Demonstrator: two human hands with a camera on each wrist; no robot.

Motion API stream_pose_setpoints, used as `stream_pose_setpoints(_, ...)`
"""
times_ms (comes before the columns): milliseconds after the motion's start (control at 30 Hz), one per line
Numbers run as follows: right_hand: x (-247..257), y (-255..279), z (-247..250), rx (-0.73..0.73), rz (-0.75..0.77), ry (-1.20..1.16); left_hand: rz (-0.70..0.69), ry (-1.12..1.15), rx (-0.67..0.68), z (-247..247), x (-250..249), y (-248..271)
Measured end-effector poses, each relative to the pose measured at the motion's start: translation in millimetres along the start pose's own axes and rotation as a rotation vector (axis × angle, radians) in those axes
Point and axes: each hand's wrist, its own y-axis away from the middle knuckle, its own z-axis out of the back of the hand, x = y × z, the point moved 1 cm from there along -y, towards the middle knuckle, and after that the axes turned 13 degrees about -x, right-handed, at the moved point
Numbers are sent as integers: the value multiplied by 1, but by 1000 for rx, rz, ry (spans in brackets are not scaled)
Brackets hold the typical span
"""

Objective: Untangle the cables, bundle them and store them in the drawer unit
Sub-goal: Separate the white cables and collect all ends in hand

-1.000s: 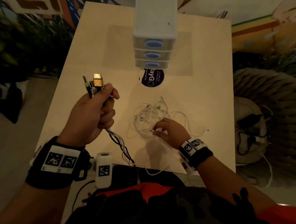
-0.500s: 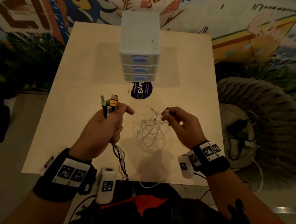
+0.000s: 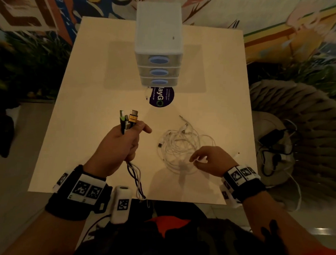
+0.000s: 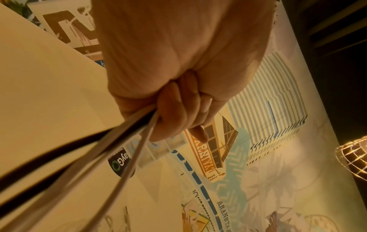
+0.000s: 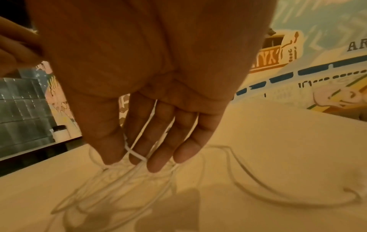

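While several plug ends are already gathered in the left hand, whose fingers are curled tight round a handful of thin black and white cords, the job looks, by my judgement, less than half done: nothing is coiled or tied, and all three drawers of the pale translucent plastic drawer unit at the far edge of the matt beige table appear closed. A gold metal connector and a green-tipped one stand above the fist. The held cords trail over the near edge. Near the near right corner lies a loose tangle of slim, round white cables; the right hand reaches into it, fingers nearly straight and slightly spread, strands threaded between them.
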Motion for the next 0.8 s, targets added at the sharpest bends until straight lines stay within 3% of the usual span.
stream_pose_setpoints(100, 8, 1, 6, 23, -15, -60, 20, 17, -21, 6, 1, -2)
stream_pose_setpoints(167, 20, -7, 17, -104, 23, -37, 25, 32, -30, 10, 3, -3)
stream_pose_setpoints(267, 47, -39, 32, -408, 100, 56, 34, 54, -48, 15, 7, -2)
stream_pose_setpoints(333, 66, -70, 31, -463, 137, 82, 34, 61, -54, 18, 11, 0)
stream_pose_setpoints(400, 80, -106, 18, -330, 146, 166, 36, 65, -59, 21, 14, 2)
stream_pose_setpoints(500, 85, -145, -15, 62, 85, 446, 48, 79, -70, 27, 19, 5)
stream_pose_setpoints(567, 82, -158, -33, 245, 85, 585, 54, 94, -80, 32, 22, 8)
stream_pose_setpoints(700, 85, -167, -43, 356, 132, 651, 63, 113, -106, 41, 28, 11)
stream_pose_setpoints(800, 94, -168, -31, 258, 133, 509, 70, 125, -126, 47, 34, 11)
